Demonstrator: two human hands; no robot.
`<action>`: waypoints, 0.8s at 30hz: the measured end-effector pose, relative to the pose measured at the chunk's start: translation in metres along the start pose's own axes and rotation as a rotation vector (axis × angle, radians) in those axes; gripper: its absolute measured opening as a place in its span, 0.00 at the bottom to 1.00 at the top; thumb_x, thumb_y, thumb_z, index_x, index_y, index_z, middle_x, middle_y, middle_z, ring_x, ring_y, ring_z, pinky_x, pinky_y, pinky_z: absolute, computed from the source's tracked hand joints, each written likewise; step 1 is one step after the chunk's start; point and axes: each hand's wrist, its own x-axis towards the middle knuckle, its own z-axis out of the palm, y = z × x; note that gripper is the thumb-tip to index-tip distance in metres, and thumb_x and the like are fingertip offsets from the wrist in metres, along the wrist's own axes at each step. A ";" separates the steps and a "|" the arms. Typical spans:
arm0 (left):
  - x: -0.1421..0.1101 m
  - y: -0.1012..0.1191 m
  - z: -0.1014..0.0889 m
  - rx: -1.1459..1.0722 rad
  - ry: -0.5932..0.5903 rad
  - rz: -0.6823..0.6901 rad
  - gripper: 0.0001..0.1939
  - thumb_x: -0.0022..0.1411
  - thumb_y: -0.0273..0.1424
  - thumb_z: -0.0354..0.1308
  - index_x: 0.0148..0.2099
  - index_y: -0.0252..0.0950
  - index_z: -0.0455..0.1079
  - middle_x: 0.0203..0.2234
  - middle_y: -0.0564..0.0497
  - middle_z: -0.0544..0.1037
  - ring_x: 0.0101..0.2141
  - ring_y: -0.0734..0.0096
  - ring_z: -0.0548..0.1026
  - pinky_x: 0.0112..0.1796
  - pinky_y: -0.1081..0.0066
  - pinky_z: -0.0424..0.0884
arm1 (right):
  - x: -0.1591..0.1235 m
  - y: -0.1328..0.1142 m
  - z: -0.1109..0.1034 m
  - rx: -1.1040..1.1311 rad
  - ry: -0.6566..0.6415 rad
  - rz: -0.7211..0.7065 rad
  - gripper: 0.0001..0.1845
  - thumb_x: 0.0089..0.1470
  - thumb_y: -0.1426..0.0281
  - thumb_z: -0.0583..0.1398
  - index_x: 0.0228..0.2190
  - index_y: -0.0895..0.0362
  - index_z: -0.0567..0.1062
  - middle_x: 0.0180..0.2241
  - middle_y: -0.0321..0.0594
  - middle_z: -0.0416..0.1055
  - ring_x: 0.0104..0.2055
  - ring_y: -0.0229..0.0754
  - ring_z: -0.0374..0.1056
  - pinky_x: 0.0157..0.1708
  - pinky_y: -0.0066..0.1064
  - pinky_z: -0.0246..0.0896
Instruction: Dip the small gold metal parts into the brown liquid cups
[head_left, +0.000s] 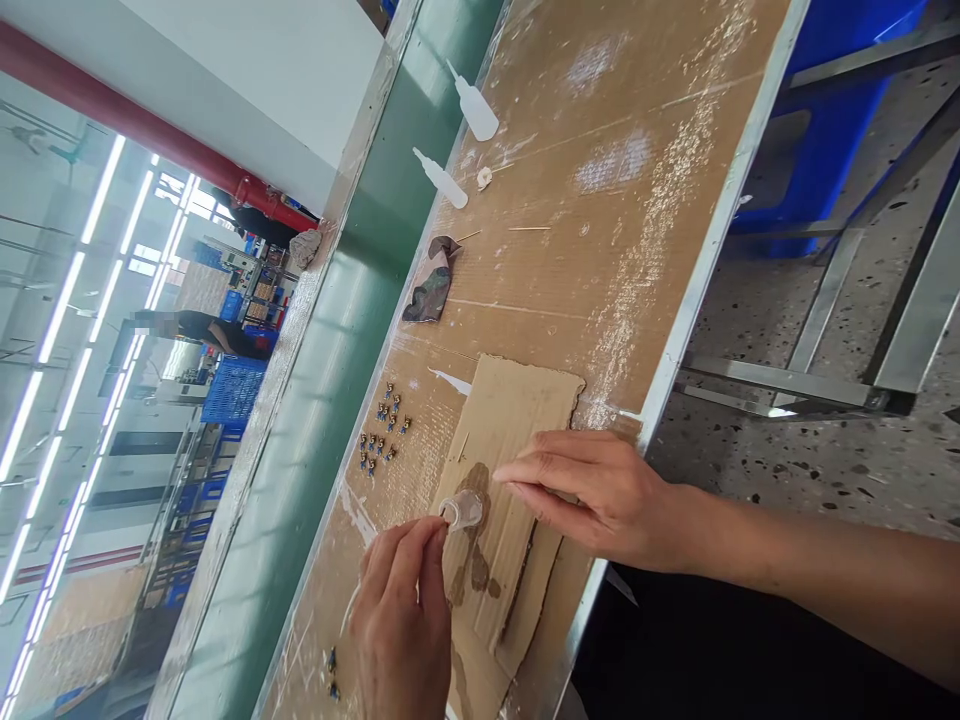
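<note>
A small clear jar (468, 510) stands on a piece of cardboard (517, 400) stained with dark wet patches. My left hand (405, 610) is at the jar's mouth, thumb and fingertips pinched together; whatever they hold is too small to make out. Over the cardboard, beside the jar, my right hand (592, 490) has its thumb and forefinger closed, and I cannot tell what is between them. A thin wooden stick (463, 447) lies on the cardboard near the jar. Several tiny blue and gold pieces (382, 425) sit in a group beyond the cardboard.
Two white nozzle bottles (475, 108) lie near the table's far edge, with a patterned cloth (431, 285) nearby. Another stick (529, 229) rests on the brown tabletop. A blue plastic stool (817, 140) and metal frames are beside the table. A person (210, 330) stands in the background.
</note>
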 end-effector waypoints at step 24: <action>-0.032 0.038 -0.012 -0.427 0.371 -0.854 0.06 0.51 0.35 0.64 0.34 0.42 0.75 0.27 0.57 0.80 0.29 0.74 0.78 0.35 0.76 0.74 | 0.000 0.000 -0.001 0.045 -0.004 0.048 0.09 0.58 0.78 0.54 0.37 0.65 0.73 0.25 0.40 0.68 0.26 0.32 0.63 0.27 0.23 0.60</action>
